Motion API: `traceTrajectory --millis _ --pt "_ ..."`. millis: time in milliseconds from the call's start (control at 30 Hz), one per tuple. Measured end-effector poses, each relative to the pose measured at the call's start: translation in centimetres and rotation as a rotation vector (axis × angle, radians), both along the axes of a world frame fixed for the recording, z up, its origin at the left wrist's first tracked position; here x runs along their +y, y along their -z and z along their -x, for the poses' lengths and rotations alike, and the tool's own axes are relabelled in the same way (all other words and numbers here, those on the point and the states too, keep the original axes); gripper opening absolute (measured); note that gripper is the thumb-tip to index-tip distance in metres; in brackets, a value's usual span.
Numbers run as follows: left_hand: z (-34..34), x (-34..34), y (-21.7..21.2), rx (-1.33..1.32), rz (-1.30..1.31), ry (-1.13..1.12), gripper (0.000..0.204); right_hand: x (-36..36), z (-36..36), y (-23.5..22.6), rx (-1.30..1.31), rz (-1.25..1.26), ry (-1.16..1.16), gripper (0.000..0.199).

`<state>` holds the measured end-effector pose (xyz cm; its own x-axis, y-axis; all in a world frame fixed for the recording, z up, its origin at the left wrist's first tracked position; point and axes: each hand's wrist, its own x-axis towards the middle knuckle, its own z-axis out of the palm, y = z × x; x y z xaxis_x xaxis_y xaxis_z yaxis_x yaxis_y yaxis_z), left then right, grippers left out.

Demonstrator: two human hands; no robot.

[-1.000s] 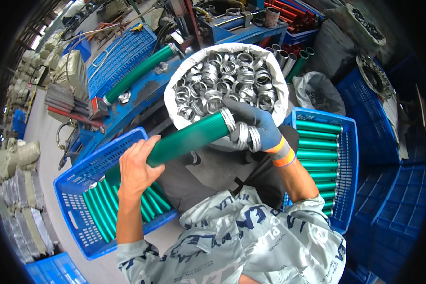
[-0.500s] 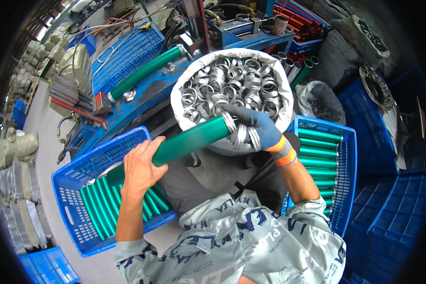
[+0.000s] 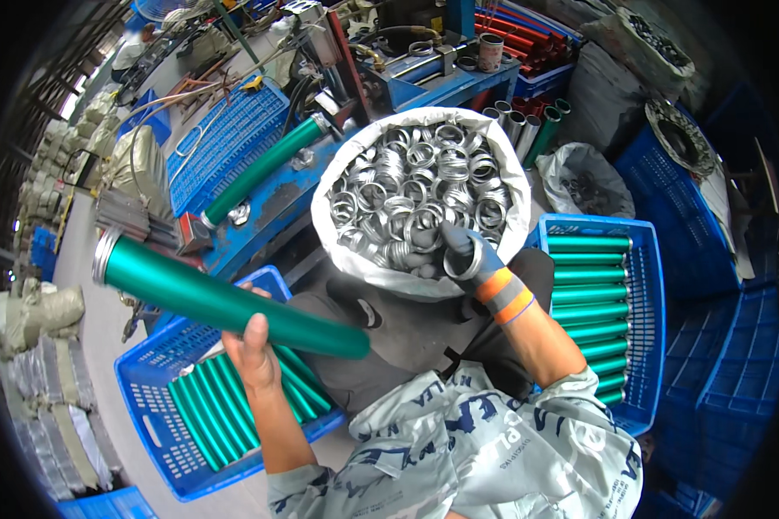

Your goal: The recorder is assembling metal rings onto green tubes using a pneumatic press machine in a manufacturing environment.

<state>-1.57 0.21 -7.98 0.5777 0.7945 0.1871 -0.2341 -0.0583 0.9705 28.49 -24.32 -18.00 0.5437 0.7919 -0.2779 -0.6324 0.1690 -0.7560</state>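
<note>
My left hand (image 3: 254,346) is closed around a shiny green metal tube (image 3: 208,285), held slanting above my lap and the left crate. A silver ring (image 3: 105,255) sits on the tube's upper left end; no ring shows on its lower right end. At the near right rim of a white sack (image 3: 337,251), my right hand (image 3: 473,259), in a blue-grey glove with an orange cuff, has its fingers curled around a silver ring (image 3: 460,263). Loose silver rings (image 3: 420,186) fill the sack, close by its fingertips.
Blue crates of green tubes stand on both sides: the left crate (image 3: 151,437) and the right crate (image 3: 645,346). Behind, a blue workbench (image 3: 273,195) carries another green tube (image 3: 264,169). Upright tubes (image 3: 528,130) and a smaller sack (image 3: 584,173) stand beyond the right crate.
The tube has turned over in my left hand: its ringed end, formerly at my right hand, now points up left. My right hand has left the tube and lowered at the sack's near rim.
</note>
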Motion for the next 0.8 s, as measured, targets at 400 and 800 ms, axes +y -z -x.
traceTrajectory --millis 400,800 --pt "-2.6 -3.5 3.8 -0.352 0.488 -0.05 0.052 0.5 1.9 -2.3 -0.063 -0.506 -0.089 0.114" --pt "-2.3 -3.6 4.9 -0.312 0.401 -0.106 0.062 0.0 2.3 -4.0 -0.223 -0.253 -0.071 0.111"
